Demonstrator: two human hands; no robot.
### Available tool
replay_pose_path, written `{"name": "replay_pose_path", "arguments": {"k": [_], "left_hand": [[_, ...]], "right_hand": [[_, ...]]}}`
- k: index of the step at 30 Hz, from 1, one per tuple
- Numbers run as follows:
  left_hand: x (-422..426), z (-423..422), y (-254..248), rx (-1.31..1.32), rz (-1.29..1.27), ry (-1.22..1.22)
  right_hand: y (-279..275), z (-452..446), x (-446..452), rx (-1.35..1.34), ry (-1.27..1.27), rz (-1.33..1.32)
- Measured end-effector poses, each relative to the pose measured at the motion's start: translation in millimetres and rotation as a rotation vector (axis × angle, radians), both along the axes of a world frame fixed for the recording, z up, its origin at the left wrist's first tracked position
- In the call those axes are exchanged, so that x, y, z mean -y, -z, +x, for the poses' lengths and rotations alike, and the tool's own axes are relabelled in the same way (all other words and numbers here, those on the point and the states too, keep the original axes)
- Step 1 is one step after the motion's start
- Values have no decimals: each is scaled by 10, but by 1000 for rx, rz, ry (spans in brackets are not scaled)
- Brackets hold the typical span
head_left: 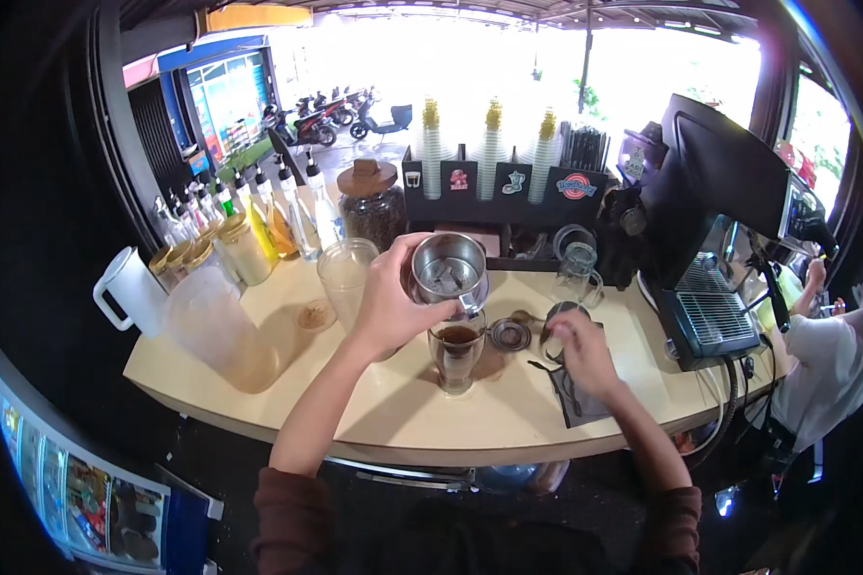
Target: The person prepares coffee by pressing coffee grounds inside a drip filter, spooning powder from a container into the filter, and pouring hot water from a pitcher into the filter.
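My left hand [389, 305] grips a metal drip coffee filter [449, 264], its thumb near the small side handle. The filter is tilted so that its inside shows, with some wet residue at the bottom. Right below it stands a clear glass [455, 369] with dark coffee in it; I cannot tell whether the two touch. My right hand [585, 355] has its fingers curled together at a dark round-rimmed object, over a black mat [585, 407]. What it holds is not clear. Between the hands lies a small round metal piece [510, 334] with a dark middle.
A clear plastic cup [345, 273] and a frosted pitcher [216, 326] stand to the left, near a white jug [128, 292]. Behind are a jar of coffee beans [372, 216] and a cup rack [503, 196]. A glass mug [577, 273] and an espresso machine [714, 316] stand right; another person [825, 355] is beyond.
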State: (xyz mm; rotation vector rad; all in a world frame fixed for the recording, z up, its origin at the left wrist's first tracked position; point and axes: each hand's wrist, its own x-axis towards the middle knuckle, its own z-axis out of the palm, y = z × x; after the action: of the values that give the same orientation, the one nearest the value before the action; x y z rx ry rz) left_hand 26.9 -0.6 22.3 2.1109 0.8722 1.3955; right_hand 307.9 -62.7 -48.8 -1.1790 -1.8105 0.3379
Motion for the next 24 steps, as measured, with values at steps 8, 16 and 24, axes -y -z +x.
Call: {"name": "replay_pose_path", "arguments": {"k": [8, 16, 24], "left_hand": [[111, 49, 120, 36, -107, -14], [61, 88, 279, 68, 21, -84], [142, 144, 348, 85, -15, -51]], "right_hand": [[989, -45, -41, 514, 59, 217], [1107, -92, 7, 477, 38, 198], [1078, 47, 72, 198, 101, 346]]}}
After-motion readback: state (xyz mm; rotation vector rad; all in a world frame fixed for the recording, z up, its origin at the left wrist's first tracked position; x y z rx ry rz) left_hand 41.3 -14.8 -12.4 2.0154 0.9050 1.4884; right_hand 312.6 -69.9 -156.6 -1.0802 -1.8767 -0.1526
